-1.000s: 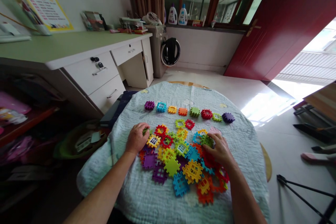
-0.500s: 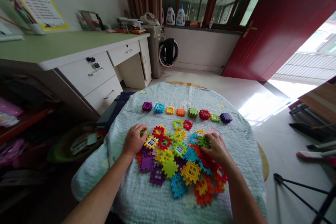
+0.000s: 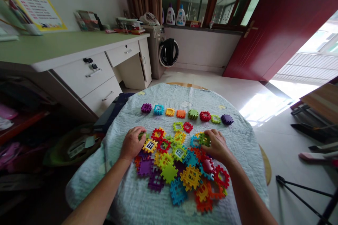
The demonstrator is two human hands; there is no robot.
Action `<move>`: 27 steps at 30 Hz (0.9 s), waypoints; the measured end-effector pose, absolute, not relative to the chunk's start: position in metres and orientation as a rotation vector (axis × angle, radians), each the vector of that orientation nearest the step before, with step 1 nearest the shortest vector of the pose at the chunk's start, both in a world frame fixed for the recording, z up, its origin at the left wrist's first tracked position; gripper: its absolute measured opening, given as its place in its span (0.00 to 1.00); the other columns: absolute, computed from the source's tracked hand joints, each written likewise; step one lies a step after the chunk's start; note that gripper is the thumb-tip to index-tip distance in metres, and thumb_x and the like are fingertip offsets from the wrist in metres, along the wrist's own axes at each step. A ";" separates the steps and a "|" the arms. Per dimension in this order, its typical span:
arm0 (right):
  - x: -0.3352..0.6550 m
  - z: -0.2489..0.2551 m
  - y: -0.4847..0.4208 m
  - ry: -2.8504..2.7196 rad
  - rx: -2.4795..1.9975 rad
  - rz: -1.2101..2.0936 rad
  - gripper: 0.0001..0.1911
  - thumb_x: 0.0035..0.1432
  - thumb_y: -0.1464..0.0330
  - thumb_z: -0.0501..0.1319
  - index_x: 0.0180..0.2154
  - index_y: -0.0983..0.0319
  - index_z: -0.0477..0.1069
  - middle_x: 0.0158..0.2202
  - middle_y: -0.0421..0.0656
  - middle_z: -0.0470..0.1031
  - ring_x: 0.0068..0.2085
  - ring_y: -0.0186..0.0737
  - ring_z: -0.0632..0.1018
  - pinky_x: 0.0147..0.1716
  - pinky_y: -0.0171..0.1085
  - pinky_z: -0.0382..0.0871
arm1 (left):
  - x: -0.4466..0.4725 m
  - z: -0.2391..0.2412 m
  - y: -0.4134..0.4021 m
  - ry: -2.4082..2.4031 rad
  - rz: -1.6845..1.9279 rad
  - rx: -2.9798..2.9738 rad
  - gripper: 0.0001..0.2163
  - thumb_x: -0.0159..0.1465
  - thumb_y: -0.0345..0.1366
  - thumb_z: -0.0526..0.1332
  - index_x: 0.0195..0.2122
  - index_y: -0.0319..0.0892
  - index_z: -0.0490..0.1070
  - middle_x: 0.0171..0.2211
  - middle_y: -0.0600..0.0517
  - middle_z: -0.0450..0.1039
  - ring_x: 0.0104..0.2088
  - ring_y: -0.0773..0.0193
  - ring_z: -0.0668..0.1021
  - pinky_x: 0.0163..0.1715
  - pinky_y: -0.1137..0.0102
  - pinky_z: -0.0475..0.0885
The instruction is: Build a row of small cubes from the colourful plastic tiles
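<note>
My left hand (image 3: 132, 143) is at the left edge of a loose heap of plastic interlocking blocks, its fingers closed on a green block (image 3: 142, 135) that is mostly hidden. On the heap's right side, my right hand (image 3: 216, 146) pinches a green lattice block (image 3: 204, 140) between thumb and fingers. Between the hands lie a yellow window block (image 3: 150, 145), a red ring-shaped block (image 3: 164, 145) and a lime window block (image 3: 179, 152). Nearer me are a purple block (image 3: 145, 167), a yellow lattice block (image 3: 190, 177) and a blue block (image 3: 178, 192).
A row of small blocks and stacks, from a purple one (image 3: 146, 108) to a dark violet stack (image 3: 227, 119), runs across the cloth-covered round table (image 3: 169, 93). A lime frame (image 3: 178, 126) and a red frame (image 3: 188, 127) lie below it. A desk (image 3: 79, 45) stands left.
My right hand has lifted slightly with the green lattice block, uncovering more of the red blocks beneath it. My left hand stays at the heap's left edge. The view has shifted slightly.
</note>
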State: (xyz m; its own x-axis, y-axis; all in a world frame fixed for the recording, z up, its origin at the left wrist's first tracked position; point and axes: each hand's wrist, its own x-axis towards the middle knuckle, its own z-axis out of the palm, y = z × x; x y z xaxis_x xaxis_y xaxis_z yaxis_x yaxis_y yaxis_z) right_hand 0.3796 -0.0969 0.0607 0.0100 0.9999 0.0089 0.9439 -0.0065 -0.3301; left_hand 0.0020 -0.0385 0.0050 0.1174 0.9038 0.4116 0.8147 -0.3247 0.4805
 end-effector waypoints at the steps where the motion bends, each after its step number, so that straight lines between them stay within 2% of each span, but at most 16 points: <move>1: 0.379 0.065 -0.090 -2.031 -2.013 0.309 0.22 0.49 0.62 0.64 0.47 0.59 0.70 0.46 0.47 0.69 0.47 0.50 0.67 0.45 0.44 0.58 | 0.002 0.005 -0.038 1.741 0.990 2.241 0.08 0.60 0.35 0.55 0.35 0.43 0.73 0.41 0.46 0.77 0.45 0.55 0.76 0.52 0.59 0.69; 6: 0.374 0.083 -0.033 -2.080 -1.927 0.151 0.24 0.47 0.63 0.64 0.48 0.57 0.71 0.47 0.48 0.69 0.47 0.51 0.66 0.45 0.45 0.58 | 0.002 0.005 -0.039 1.742 0.996 2.230 0.07 0.60 0.34 0.55 0.35 0.43 0.73 0.41 0.46 0.77 0.46 0.54 0.76 0.52 0.59 0.69; 13: 0.376 0.081 0.037 -2.164 -2.058 0.168 0.25 0.46 0.62 0.65 0.48 0.58 0.73 0.46 0.50 0.69 0.47 0.53 0.66 0.44 0.46 0.58 | 0.004 0.007 -0.041 1.747 0.992 2.210 0.07 0.60 0.34 0.55 0.36 0.44 0.72 0.41 0.47 0.77 0.47 0.54 0.75 0.52 0.59 0.69; 19: 0.377 0.077 0.057 -2.259 -2.078 0.180 0.27 0.47 0.59 0.65 0.51 0.59 0.73 0.48 0.51 0.69 0.49 0.54 0.66 0.46 0.47 0.58 | 0.005 0.010 -0.042 1.759 0.988 2.190 0.07 0.59 0.33 0.56 0.35 0.44 0.73 0.40 0.47 0.77 0.46 0.54 0.76 0.51 0.59 0.70; 27: 0.375 0.069 0.065 -2.308 -2.063 0.192 0.25 0.46 0.59 0.66 0.48 0.58 0.75 0.48 0.50 0.70 0.49 0.55 0.66 0.46 0.47 0.58 | 0.005 0.012 -0.042 1.760 0.989 2.184 0.07 0.59 0.33 0.55 0.35 0.44 0.73 0.41 0.47 0.77 0.47 0.54 0.76 0.52 0.59 0.70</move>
State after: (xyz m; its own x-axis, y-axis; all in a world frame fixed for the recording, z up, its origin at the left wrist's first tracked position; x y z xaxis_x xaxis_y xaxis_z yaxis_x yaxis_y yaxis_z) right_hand 0.3755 0.0646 0.0691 -0.1145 0.9920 -0.0525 0.9870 0.1076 -0.1190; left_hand 0.0050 -0.0423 0.0117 0.0852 0.9185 0.3862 0.8076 -0.2906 0.5132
